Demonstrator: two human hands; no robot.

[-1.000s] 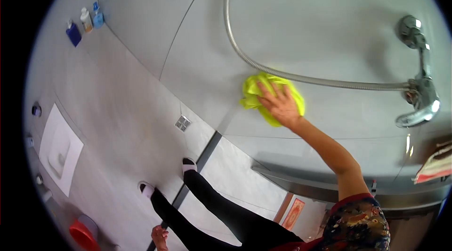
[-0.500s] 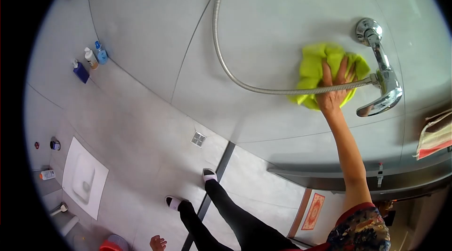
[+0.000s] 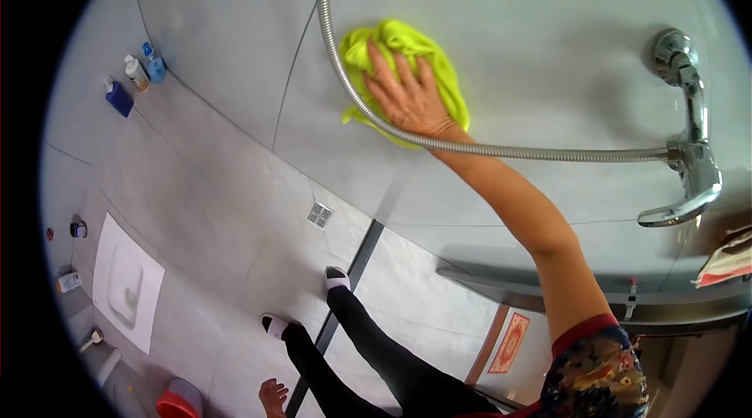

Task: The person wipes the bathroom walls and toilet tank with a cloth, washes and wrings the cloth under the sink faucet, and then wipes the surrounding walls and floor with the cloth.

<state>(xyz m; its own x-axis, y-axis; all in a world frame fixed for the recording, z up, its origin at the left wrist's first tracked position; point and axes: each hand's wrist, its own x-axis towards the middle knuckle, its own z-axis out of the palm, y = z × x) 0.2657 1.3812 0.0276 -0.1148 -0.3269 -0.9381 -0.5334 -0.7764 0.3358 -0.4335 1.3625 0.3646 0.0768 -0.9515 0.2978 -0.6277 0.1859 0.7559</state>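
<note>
I am pressing my right hand [image 3: 409,97] flat, fingers spread, on a bright yellow-green cloth [image 3: 407,50] against the grey wall [image 3: 509,18]. The cloth is looking crumpled, sitting just behind the hose [image 3: 548,153]. My left hand [image 3: 272,396] is hanging low, loosely open, holding nothing.

We see a bright, evenly lit bathroom through a strong fisheye lens, so a black ring frames the round view and straight tile joints bow into curves toward the rim. Soft daylight-like light gives the grey wall [image 3: 509,42] a mild sheen. The chrome tap [image 3: 689,152] carries sharp highlights (and throws a faint shadow on the wall). The outstretched arm casts a soft shadow beneath it. Edges look slightly smeared; the centre is fairly crisp.
</note>
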